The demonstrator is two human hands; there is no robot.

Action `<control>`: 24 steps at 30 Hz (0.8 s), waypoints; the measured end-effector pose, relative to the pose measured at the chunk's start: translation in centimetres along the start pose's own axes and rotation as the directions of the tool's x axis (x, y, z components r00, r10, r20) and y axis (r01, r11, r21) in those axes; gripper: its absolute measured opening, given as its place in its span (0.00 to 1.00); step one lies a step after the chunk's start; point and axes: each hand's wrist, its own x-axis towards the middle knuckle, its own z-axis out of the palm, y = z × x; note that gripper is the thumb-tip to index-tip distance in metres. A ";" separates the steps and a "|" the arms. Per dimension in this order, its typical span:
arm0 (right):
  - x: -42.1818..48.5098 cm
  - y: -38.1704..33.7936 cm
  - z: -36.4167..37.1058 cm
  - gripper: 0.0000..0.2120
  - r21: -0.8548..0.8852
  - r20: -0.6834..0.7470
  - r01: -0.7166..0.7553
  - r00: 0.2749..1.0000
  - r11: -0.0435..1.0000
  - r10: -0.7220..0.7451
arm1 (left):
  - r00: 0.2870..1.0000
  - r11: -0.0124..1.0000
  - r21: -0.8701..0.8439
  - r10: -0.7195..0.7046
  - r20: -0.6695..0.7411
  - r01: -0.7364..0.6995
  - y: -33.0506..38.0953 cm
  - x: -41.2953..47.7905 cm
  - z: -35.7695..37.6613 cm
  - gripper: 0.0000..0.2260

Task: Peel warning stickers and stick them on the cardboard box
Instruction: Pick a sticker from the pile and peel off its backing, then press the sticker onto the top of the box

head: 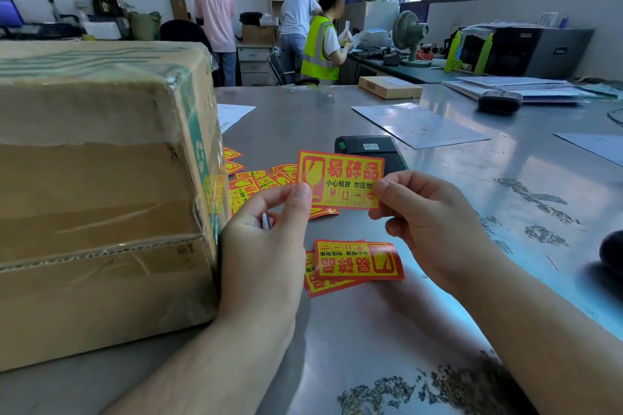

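Pinching warning sticker (340,178) at 2 lower corners: left hand (263,246) + right hand (431,212). Prob thin, light, floppy; start peel at corner. Cardboard box (101,178) just left.

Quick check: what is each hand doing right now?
The left hand pinches the raised warning sticker at its lower left corner.
The right hand pinches the same sticker at its right edge.

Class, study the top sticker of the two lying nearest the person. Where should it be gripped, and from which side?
Probably its right short edge, from the right. The top sticker lies flat on the table, so only an edge can be pinched; that end juts past the lower sticker and lies nearest the right hand, which pinches the held sticker.
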 end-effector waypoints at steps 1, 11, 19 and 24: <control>0.0 -0.1 0.0 0.08 -0.006 -0.005 0.012 1.000 1.000 -0.012 | 1.000 1.000 0.016 0.005 0.004 -0.005 -0.1 0.0 -0.1 0.03; 0.0 -0.4 -0.2 0.06 -0.003 -0.095 0.099 0.991 0.995 -0.099 | 1.000 0.979 0.205 -0.010 -0.008 0.012 -1.2 0.9 -0.5 0.19; -0.1 -1.0 -0.4 0.07 0.053 -0.093 0.074 0.993 0.996 -0.069 | 0.994 0.971 0.236 -0.004 0.108 -0.022 -0.9 0.3 -0.2 0.13; -1.3 -2.8 0.1 0.08 0.158 -0.060 0.031 0.998 0.987 -0.022 | 0.986 0.964 0.264 -0.001 0.167 -0.043 0.1 -0.3 0.5 0.15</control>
